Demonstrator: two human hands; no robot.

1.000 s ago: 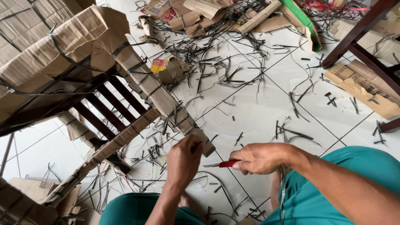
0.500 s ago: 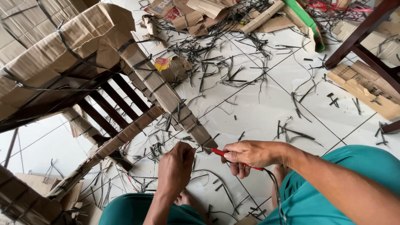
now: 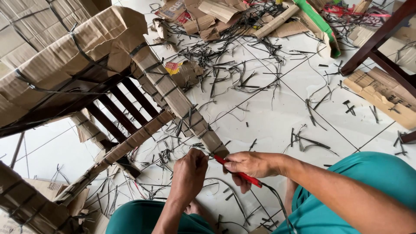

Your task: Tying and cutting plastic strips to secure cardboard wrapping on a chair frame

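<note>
While the left hand [image 3: 189, 168] pinches the cardboard-wrapped chair leg [image 3: 182, 106] running toward upper left, the right hand [image 3: 251, 166], just right of its tip, grips a red-handled cutter [image 3: 238, 173].

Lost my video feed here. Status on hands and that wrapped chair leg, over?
Left hand gripping the cardboard-wrapped chair leg near its end. Right hand closed on red-handled cutter, tip at the wrapping. Cut black straps litter the tile floor.
</note>
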